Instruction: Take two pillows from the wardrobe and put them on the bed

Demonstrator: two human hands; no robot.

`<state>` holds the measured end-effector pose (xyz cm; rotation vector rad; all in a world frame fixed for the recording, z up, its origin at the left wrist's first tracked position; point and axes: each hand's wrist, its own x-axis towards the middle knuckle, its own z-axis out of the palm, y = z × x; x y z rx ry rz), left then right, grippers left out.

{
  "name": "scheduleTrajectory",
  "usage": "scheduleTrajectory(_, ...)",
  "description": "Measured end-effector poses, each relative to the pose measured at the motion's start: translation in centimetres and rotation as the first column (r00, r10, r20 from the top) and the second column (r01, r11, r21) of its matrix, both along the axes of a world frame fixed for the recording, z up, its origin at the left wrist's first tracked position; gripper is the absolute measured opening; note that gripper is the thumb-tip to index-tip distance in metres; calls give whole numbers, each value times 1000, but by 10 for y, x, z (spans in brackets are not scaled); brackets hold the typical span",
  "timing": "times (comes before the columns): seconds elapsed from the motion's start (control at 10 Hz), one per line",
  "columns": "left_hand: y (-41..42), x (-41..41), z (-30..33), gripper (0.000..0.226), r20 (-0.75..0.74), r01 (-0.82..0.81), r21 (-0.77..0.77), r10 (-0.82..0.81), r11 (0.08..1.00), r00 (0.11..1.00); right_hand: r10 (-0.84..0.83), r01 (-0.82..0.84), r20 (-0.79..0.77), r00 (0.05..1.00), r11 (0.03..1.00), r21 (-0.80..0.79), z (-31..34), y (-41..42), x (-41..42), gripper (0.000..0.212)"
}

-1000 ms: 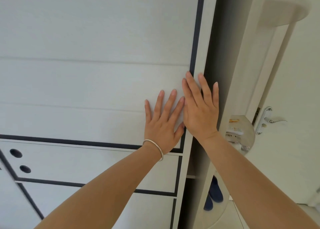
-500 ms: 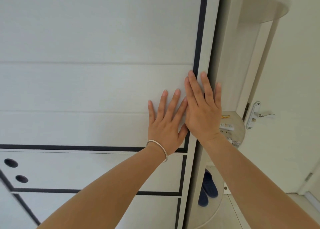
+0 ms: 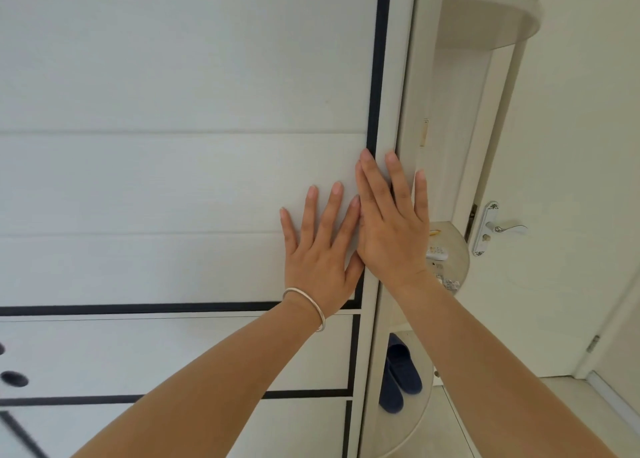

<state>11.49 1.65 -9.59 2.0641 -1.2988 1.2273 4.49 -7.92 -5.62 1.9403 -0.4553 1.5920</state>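
Note:
A white wardrobe door (image 3: 180, 180) with a thin black border fills most of the view. Both palms lie flat on its right edge. My left hand (image 3: 320, 249), with a silver bangle on the wrist, has its fingers spread on the panel. Beside it and touching it, my right hand (image 3: 391, 229) rests over the door's right frame, fingers straight. Neither hand holds anything. The dark gap at the door's right side is no longer visible. No pillow and no bed are in view.
Right of the wardrobe stand rounded corner shelves (image 3: 457, 249) with small items, and dark blue slippers (image 3: 398, 378) on a lower shelf. A white room door with a lever handle (image 3: 498, 229) is at the far right. Round finger holes (image 3: 14, 378) mark a lower wardrobe panel at left.
The wardrobe door has slid to the right under both palms, and the dark gap beside it has closed. Both hands kept flat on the panel.

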Motion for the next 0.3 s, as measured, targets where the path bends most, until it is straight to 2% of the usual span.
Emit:
scheduleTrajectory(0.1, 2, 0, -4, 69, 1, 2, -4, -2, 1000, 1000, -6, 5, 5, 1000, 1000, 21, -1, -2, 0, 46)
scheduleTrajectory(0.2, 4, -1, 3, 73, -3, 53, -49, -53, 997, 999, 114, -114, 14, 993, 993, 26, 2, 3, -1, 43)
scheduleTrajectory(0.3, 19, -16, -20, 71, -116, 261, -196, -287, 945, 951, 376, -380, 86, 923, 925, 29, 7, 14, -22, 34)
